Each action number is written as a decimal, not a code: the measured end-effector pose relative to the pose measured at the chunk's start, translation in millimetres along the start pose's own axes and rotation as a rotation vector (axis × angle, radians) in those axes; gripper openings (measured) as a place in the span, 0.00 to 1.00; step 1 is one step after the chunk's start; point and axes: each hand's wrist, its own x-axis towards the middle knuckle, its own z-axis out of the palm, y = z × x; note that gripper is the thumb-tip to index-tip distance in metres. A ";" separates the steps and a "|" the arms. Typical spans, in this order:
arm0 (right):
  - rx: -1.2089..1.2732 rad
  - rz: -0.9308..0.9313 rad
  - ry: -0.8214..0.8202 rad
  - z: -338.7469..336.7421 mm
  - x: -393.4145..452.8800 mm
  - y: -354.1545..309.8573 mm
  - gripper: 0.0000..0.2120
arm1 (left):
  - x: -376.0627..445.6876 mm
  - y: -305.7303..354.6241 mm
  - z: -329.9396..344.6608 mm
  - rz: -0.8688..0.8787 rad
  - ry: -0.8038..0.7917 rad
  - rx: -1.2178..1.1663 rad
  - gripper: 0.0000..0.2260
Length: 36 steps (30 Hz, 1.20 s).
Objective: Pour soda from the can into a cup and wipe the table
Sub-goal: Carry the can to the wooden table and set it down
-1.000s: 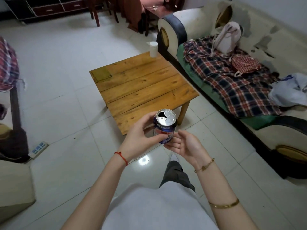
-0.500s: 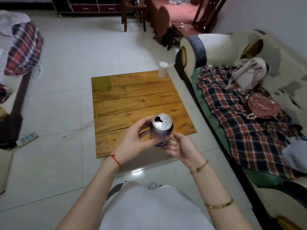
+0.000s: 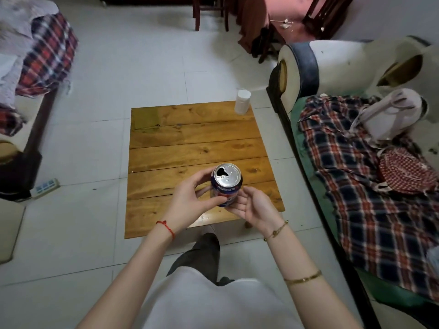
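**Fingers on open can above counter**

Fingers (image 3: 209, 203) of left hand (image 3: 187, 200) wrap the can (image 3: 226, 185) from its left side, thumb across the front label, closed on it. Right hand (image 3: 253, 207) sits palm-up just beside the can's lower right, fingers half curled, touching or nearly touching the base; cannot tell if it bears weight. Can upright, mouth hole open, top facing camera, held in the air over the near right part of the counter (image 3: 190, 148). White cup (image 3: 242, 102) stands upright at the far right corner of the counter, well apart from the can. Counter is wooden planks, darker patch at far left corner. Red string on left wrist, gold bracelets on right arm. Sofa (image 3: 308, 67) with plaid cloth (image 3: 370, 186) to the right, tiled floor (image 3: 95, 150) around.
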 end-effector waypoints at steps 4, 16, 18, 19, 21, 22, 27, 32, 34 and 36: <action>0.069 0.046 -0.014 0.5 33.4 -34.6 0.22 | 45.1 -7.9 4.8 -0.008 0.028 -0.012 0.29; 0.074 0.108 0.037 12.5 129.0 -127.9 0.19 | 170.3 -20.0 11.7 -0.035 0.110 0.000 0.29; 0.066 0.121 0.046 11.5 143.5 -135.6 0.17 | 184.7 -25.6 15.9 -0.055 0.142 -0.031 0.29; 0.076 0.123 0.053 10.6 150.9 -139.3 0.17 | 191.7 -28.2 18.7 -0.065 0.157 -0.045 0.29; 0.085 0.123 0.063 6.3 164.8 -144.9 0.16 | 203.7 -33.8 25.8 -0.093 0.190 -0.064 0.28; 0.081 0.121 0.066 4.1 171.5 -147.5 0.17 | 209.0 -36.5 29.4 -0.105 0.207 -0.075 0.28; 0.017 0.128 0.093 -7.3 205.9 -158.3 0.17 | 236.2 -55.3 45.5 -0.133 0.266 -0.105 0.28; -0.148 0.124 0.084 -20.6 238.5 -158.1 0.19 | 257.6 -88.0 62.9 -0.194 0.335 -0.147 0.28; -0.233 0.085 0.068 -27.4 250.8 -155.3 0.15 | 265.6 -106.1 68.6 -0.223 0.344 -0.136 0.29; -0.304 0.052 0.037 -36.2 267.9 -147.9 0.12 | 272.7 -126.7 73.4 -0.243 0.345 -0.126 0.29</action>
